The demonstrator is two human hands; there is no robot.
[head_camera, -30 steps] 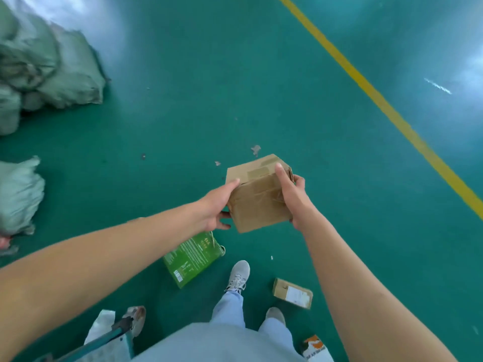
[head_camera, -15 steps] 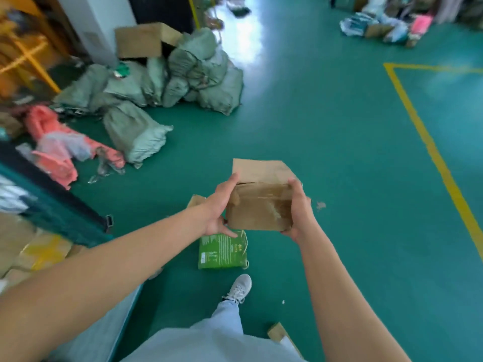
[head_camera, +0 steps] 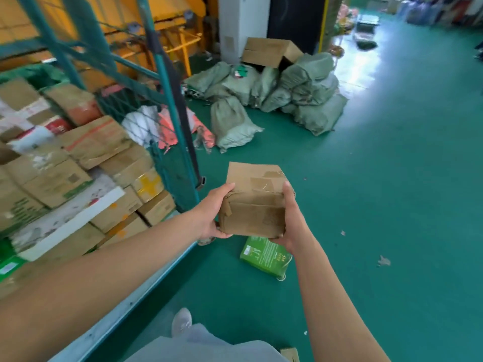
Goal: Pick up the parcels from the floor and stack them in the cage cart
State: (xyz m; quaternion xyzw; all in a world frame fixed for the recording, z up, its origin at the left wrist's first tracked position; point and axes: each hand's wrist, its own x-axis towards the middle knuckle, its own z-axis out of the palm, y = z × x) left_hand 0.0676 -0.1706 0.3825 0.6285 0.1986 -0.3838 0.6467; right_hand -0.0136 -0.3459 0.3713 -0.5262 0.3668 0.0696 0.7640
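I hold a taped brown cardboard parcel [head_camera: 254, 202] in front of me with both hands. My left hand [head_camera: 213, 212] grips its left side, thumb on top. My right hand [head_camera: 291, 218] grips its right side and underside. The teal cage cart [head_camera: 167, 105] stands to the left, its mesh frame upright, with several cardboard parcels [head_camera: 99, 142] piled inside. A green parcel [head_camera: 264, 256] lies on the floor just below the held box. A small brown box corner [head_camera: 290, 354] shows at the bottom edge.
Grey-green sacks [head_camera: 277, 92] with an open carton [head_camera: 269, 52] on top are heaped on the green floor beyond the cart. Orange and white bags [head_camera: 167, 126] lie behind the cart's mesh. My shoe [head_camera: 181, 321] stands beside the cart's base rail [head_camera: 122, 309].
My view has swung left and up, bringing the cage cart and its stacked parcels into sight. The brown parcel stays gripped in both hands and has come closer to the cart.
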